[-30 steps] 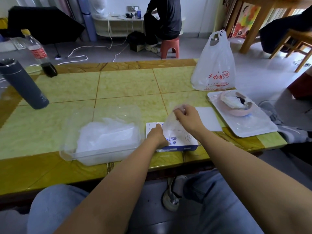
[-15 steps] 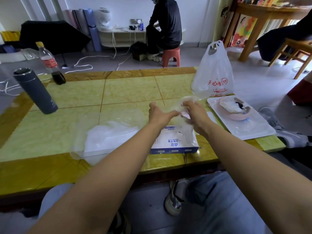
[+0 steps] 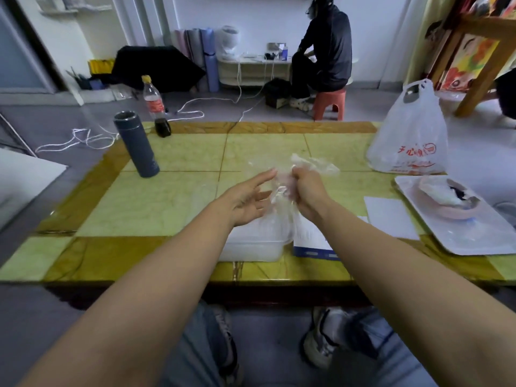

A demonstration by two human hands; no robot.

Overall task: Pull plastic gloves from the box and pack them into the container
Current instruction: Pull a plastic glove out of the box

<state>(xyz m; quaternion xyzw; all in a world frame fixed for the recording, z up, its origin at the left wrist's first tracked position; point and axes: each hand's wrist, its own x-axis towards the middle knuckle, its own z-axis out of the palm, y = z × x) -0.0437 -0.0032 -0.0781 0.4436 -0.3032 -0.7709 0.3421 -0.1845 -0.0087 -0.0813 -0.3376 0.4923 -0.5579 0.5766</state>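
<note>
Partly, forearms hide container point(image 3: 251, 247) and box point(image 3: 312, 244).

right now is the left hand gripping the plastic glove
No. The left hand is spread open with fingers extended beside the plastic glove, while the right hand is closed around it.

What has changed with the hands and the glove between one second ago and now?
The right hand has pulled the plastic glove out of the box and lifted it, bunched in its fist. The left hand let go of the box, rose and now stands open beside the glove. The container, flask and white bag stayed where they were.
</note>
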